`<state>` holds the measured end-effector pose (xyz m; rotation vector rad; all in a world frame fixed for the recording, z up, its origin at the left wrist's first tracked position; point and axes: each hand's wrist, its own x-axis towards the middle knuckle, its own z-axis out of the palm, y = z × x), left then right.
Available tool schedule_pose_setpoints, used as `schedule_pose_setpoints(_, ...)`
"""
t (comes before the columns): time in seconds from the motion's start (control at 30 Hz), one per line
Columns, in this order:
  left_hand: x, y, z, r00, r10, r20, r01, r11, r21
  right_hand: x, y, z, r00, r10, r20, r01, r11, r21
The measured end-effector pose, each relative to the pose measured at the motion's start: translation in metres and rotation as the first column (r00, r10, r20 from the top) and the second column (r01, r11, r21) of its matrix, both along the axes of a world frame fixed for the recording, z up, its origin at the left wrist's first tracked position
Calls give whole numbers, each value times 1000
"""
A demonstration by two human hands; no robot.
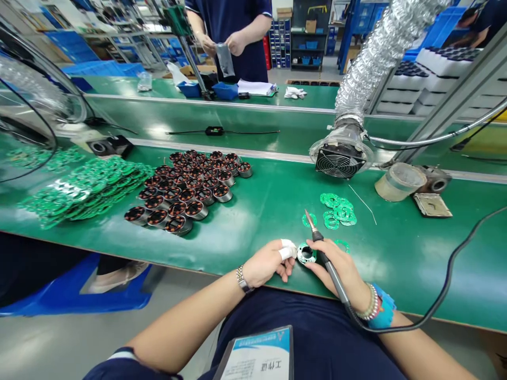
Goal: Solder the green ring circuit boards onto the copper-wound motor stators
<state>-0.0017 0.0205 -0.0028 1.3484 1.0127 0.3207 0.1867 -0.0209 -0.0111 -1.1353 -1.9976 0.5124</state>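
A badge (259, 356) lies on the person's navy shirt (325, 332). Past it, at the edge of the green bench (396, 258), the 2 hands meet around 1 ring-topped round part (306, 255). The left hand (271, 264) touches its left side with 2 white-wrapped fingers (288, 252); whether they pinch it, I cannot tell. The right hand (341, 264) holds a soldering iron (330, 272), tip pointing away, its thumb and forefinger at the part's right side. Just beyond lie loose green rings (344, 212); leftward, rows of metal-sided cores (197, 210) and stacked green boards (87, 190). Farther, a fan (340, 162) hangs under a foil duct (376, 58). Across the bench, a co-worker (229, 21) holds a bag (225, 59).
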Motion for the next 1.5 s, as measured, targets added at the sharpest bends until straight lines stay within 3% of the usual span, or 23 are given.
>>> schedule_pose_setpoints(0.03, -2, 1, 0, 1000, -3, 6, 3, 1000, -7, 0, 0, 0, 1000, 1, -1, -1, 1000, 2)
schedule_pose_setpoints(0.07, -5, 2, 0, 1000, -11, -18, 13, 997, 74, 0, 0, 0, 1000, 3, -4, -3, 1000, 2)
schedule_pose_setpoints(0.1, -8, 2, 0, 997, -28, -66, 41, 975, 218, 0, 0, 0, 1000, 5, -9, -5, 1000, 1)
schedule_pose_setpoints(0.13, -12, 3, -1, 991, -37, -129, 85, 915, 394, 0, 0, 1, 1000, 9, -14, -9, 1000, 0)
schedule_pose_setpoints(0.2, -20, 4, -2, 967, -31, -252, 202, 697, 688, 0, 0, 1, 1000, 14, -21, -14, 1000, -4)
schedule_pose_setpoints(0.27, -25, 5, -3, 941, -27, -338, 307, 490, 816, 0, 0, 0, 1000, 15, -24, -15, 1000, -7)
schedule_pose_setpoints(0.33, -26, 7, -3, 923, -26, -383, 362, 390, 847, 0, 0, 0, 1000, 14, -24, -14, 1000, -8)
schedule_pose_setpoints(0.4, -21, 8, -1, 917, -32, -398, 375, 412, 831, 0, 0, -1, 1000, 17, -23, -17, 1000, -3)
schedule_pose_setpoints(0.43, -17, 8, 0, 921, -32, -387, 355, 475, 805, 0, 0, -1, 1000, 19, -22, -19, 1000, 3)
schedule_pose_setpoints(0.5, -7, 7, 3, 950, -41, -308, 245, 710, 661, 1, 0, -1, 1000, 20, -19, -20, 1000, 15)
schedule_pose_setpoints(0.57, 1, 6, 5, 988, -28, -154, 75, 947, 312, 1, 1, -2, 1000, 15, -15, -15, 1000, 23)
schedule_pose_setpoints(0.6, 3, 5, 5, 998, -1, -65, 8, 995, 104, 1, 1, -2, 1000, 13, -13, -12, 1000, 24)
schedule_pose_setpoints(0.67, 1, 3, 5, 996, 62, 63, -51, 986, -162, 1, 1, -2, 1000, 11, -13, -10, 1000, 22)
schedule_pose_setpoints(0.7, -1, 3, 4, 993, 75, 94, -58, 984, -169, 1, 1, -2, 1000, 11, -16, -10, 1000, 20)
schedule_pose_setpoints(0.73, -5, 3, 3, 992, 74, 105, -63, 993, -99, 0, 1, -2, 1000, 12, -19, -11, 1000, 17)
schedule_pose_setpoints(0.8, -13, 5, 1, 996, 44, 73, -57, 982, 179, 0, 1, -2, 1000, 12, -27, -12, 1000, 9)
schedule_pose_setpoints(0.87, -19, 8, -2, 1000, 4, 14, -10, 890, 455, 0, 1, -1, 999, 12, -33, -12, 1000, 5)
schedule_pose_setpoints(0.97, -22, 13, -5, 998, -50, -32, 59, 749, 660, 0, 1, 0, 999, 9, -31, -9, 1000, 7)
schedule_pose_setpoints(1.13, -14, 13, -7, 997, -54, -57, 79, 667, 741, 0, 1, 1, 1000, 21, -24, -21, 1000, 11)
schedule_pose_setpoints(1.3, 8, 0, -7, 966, 253, -61, -135, 688, 713, -2, 0, -2, 1000, 22, -6, -22, 999, 44)
schedule_pose_setpoints(1.37, 15, -7, -8, 929, 364, -64, -212, 665, 717, -2, 0, -3, 1000, 26, 1, -26, 998, 64)
schedule_pose_setpoints(1.43, 16, -16, -10, 921, 383, -67, -200, 615, 763, -3, 0, -3, 1000, 30, 0, -30, 997, 66)
schedule_pose_setpoints(1.5, 10, -25, -14, 947, 307, -97, -90, 541, 836, -3, 0, -4, 999, 32, -7, -32, 998, 57)
